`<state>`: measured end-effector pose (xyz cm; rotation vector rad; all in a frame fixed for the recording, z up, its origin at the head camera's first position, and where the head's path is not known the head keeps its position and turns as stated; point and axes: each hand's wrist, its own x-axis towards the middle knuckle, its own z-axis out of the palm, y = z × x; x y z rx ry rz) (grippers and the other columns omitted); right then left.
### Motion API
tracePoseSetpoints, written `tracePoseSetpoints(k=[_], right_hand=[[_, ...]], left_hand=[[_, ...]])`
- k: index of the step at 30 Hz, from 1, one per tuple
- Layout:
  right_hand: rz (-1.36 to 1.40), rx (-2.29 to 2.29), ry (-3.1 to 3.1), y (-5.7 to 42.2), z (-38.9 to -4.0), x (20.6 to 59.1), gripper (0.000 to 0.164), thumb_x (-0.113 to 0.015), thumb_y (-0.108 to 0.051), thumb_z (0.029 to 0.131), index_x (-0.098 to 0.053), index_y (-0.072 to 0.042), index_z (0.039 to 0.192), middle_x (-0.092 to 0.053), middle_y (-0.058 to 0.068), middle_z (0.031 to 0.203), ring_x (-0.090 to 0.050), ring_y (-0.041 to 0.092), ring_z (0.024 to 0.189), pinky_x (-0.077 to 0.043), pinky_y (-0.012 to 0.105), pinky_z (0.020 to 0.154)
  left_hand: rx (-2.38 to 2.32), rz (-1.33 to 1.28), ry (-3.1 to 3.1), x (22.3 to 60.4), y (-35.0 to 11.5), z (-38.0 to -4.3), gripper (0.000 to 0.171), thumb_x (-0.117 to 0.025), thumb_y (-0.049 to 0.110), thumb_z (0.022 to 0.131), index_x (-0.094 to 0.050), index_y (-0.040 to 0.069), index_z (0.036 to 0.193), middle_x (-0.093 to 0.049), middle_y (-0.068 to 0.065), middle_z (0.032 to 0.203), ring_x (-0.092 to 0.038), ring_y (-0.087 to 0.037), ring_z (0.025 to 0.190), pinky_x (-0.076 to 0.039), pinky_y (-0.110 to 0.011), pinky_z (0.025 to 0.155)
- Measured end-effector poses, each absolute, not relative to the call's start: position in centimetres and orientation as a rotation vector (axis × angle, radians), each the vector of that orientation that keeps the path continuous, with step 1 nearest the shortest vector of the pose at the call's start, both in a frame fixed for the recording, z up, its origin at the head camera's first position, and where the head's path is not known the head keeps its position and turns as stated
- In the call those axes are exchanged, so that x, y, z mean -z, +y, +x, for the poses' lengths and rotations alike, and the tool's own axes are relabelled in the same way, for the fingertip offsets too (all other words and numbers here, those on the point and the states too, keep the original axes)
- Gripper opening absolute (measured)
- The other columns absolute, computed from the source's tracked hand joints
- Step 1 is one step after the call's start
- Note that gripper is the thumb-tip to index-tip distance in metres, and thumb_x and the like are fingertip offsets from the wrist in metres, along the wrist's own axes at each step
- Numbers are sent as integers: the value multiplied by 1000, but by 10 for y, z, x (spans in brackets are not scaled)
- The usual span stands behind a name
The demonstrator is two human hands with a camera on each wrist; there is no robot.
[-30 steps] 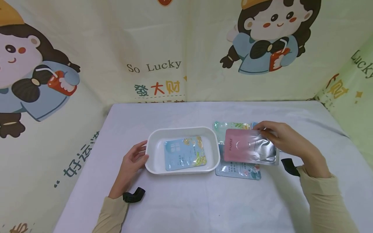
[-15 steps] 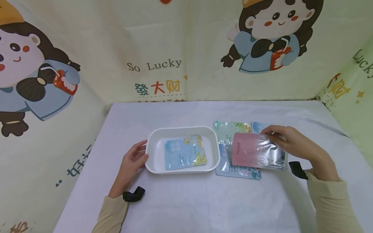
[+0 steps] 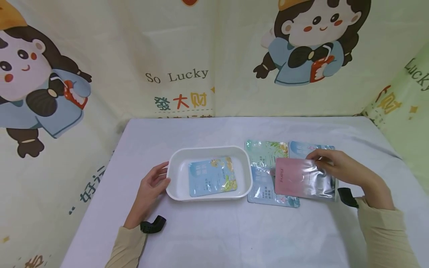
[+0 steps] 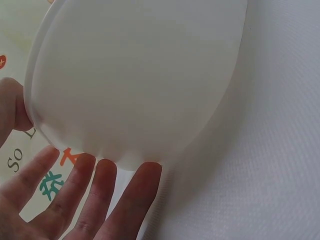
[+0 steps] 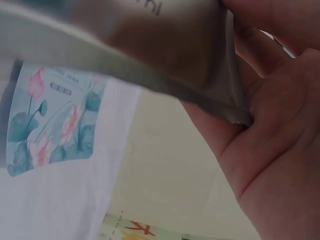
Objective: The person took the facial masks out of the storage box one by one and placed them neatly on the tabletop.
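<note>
A pink and silver sachet [image 3: 295, 178], looking like a sheet-mask packet, is held at its far edge by my right hand [image 3: 356, 175]. In the right wrist view, the sachet's silvery underside [image 5: 170, 55] crosses in front of the palm. My left hand [image 3: 150, 191] touches the left end of a white tray [image 3: 209, 198]. Seen from the left wrist, its fairly straight fingers [image 4: 100, 192] rest against the tray's outer wall [image 4: 135, 85]. One light-blue sachet [image 3: 212, 178] lies flat inside the tray.
Right of the tray lie a green sachet [image 3: 263, 153], a blue one [image 3: 303, 147] at the back, and a lotus-print blue one [image 3: 263, 190], partly covered by the held sachet. White cloth covers the table [image 3: 234, 234]; a printed curtain [image 3: 127, 67] hangs behind.
My right hand has carried the pink sachet rightward and slightly nearer, so more of the sachets underneath shows. The left hand and tray have hardly moved.
</note>
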<state>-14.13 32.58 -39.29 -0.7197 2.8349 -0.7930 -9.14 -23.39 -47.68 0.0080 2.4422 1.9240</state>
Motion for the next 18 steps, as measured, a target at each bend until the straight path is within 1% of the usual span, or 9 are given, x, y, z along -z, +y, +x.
tracePoseSetpoints(k=[3, 6, 9, 12, 16, 18], right_hand=[[-690, 772, 2837, 329, -141, 395, 23, -68, 2, 90, -69, -10, 110, -67, 0, 104, -59, 3, 88, -49, 14, 74], [-635, 747, 2813, 332, -141, 396, 22, -66, 0, 92, -68, -9, 111, -66, 1, 105, -58, 3, 88, -50, 16, 74], [-574, 718, 2799, 336, -141, 399, 21, -66, -1, 92, -68, -8, 112, -66, 1, 105, -56, 1, 89, -51, 17, 74], [-571, 718, 2787, 341, -142, 403, 22, -65, 1, 92, -68, -7, 112, -65, 2, 105, -55, -2, 90, -50, 15, 76], [-674, 750, 2788, 351, -142, 410, 23, -65, 5, 90, -68, -7, 109, -65, -1, 102, -57, -1, 89, -48, 9, 79], [-712, 757, 2788, 356, -142, 413, 24, -65, 7, 89, -68, -8, 107, -64, -2, 100, -57, -1, 88, -47, 9, 79]], left_hand=[[-1923, 11, 2445, 477, -234, -91, 55, -67, 19, 96, -46, 19, 147, -54, -11, 135, -59, -11, 115, -54, -21, 85], [-1923, 7, 2447, 476, -235, -90, 55, -67, 19, 96, -47, 19, 147, -54, -11, 135, -59, -11, 114, -54, -21, 85], [-1922, 7, 2450, 476, -235, -90, 55, -68, 20, 96, -47, 19, 147, -54, -10, 135, -59, -10, 115, -54, -21, 86], [-1925, 17, 2447, 476, -235, -90, 55, -68, 21, 96, -46, 19, 147, -54, -10, 135, -59, -11, 115, -54, -21, 87], [-1928, 37, 2457, 477, -235, -90, 55, -68, 21, 95, -47, 19, 146, -54, -10, 135, -59, -12, 115, -54, -21, 88], [-1924, 47, 2465, 478, -235, -91, 55, -68, 21, 96, -47, 19, 146, -54, -11, 134, -59, -12, 115, -54, -20, 88]])
